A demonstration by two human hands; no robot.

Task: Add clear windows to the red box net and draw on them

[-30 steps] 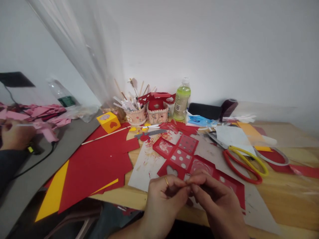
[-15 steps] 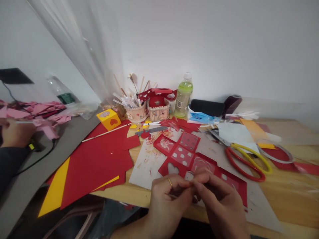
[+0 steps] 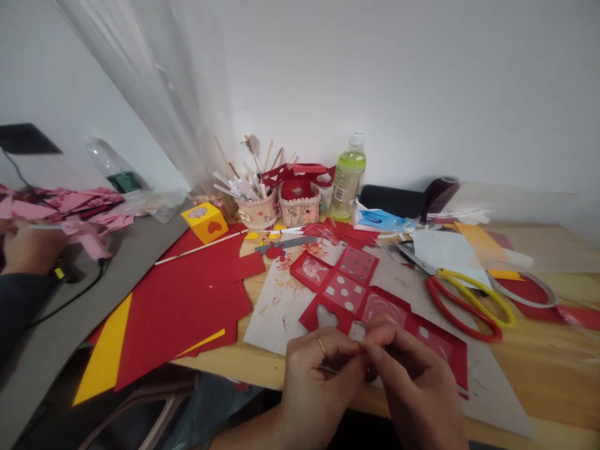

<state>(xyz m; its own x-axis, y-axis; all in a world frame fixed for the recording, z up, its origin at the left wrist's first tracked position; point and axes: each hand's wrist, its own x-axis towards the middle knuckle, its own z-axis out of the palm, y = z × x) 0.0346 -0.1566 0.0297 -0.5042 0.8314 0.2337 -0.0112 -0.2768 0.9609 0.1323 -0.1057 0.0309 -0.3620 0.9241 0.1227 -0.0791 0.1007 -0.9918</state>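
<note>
My left hand and my right hand meet fingertip to fingertip over the near edge of the table. Both are closed in a pinch; whatever is between the fingers is too small or too hidden to name. Just beyond and partly beneath them lies a red cut-out paper box, unfolded flat, with dots, a heart and other shapes cut through its panels. White film seems to back some openings. Under it is a stained grey-white board. My hands cover part of the red paper.
Large scissors with red and yellow handles lie right. Red card sheets and a yellow paper cube are left. Decorated pots and a green drink bottle stand behind. Far left, another person's hand is near a pink glue gun.
The view has shifted very slightly. My two hands keep the same pinched pose, almost unmoved. The other person's hand at the far left has moved a little.
</note>
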